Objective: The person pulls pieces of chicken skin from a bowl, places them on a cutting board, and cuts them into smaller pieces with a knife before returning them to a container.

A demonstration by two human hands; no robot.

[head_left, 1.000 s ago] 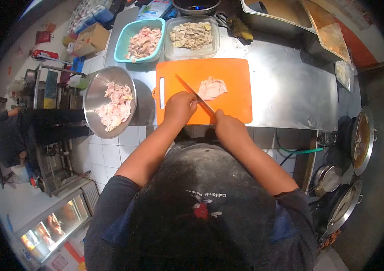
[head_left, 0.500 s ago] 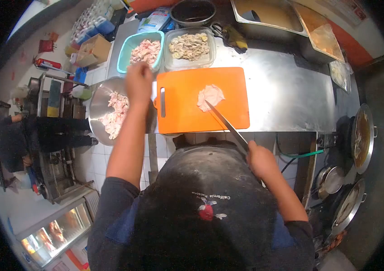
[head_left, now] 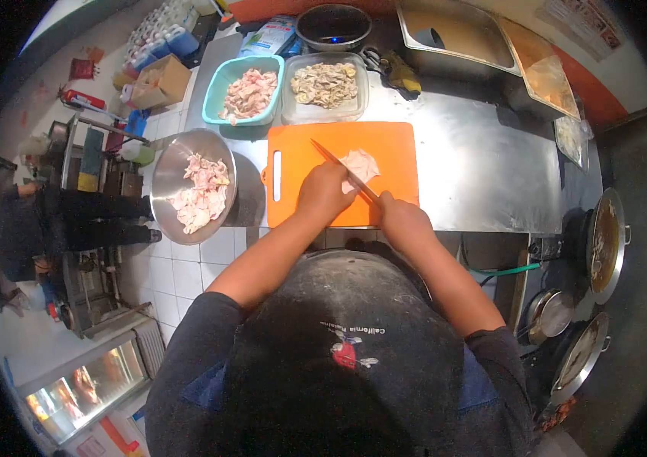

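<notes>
A pale piece of meat (head_left: 363,163) lies on the orange cutting board (head_left: 289,209). My right hand (head_left: 403,220) is closed round the handle of a knife (head_left: 326,153), whose blade slants up and left over the meat. Beside the blade, my left hand (head_left: 325,192) rests at the meat's left edge, its fingers bent; whether they pinch the meat is hidden. Left of the board stands a steel bowl (head_left: 165,196) with pink meat pieces (head_left: 205,190). Behind are a turquoise tub (head_left: 216,87) of meat strips and a clear container (head_left: 290,114) of greyish pieces.
Along the back of the steel table (head_left: 491,186) are a dark bowl (head_left: 333,27), dark gloves (head_left: 401,72) and steel trays (head_left: 456,59). Large pans (head_left: 607,242) stand at the right. A person in dark clothes (head_left: 19,240) is at the far left.
My left hand has moved from the turquoise tub to the meat on the board. My right hand has shifted left, and the knife now lies across the meat with its tip farther left.
</notes>
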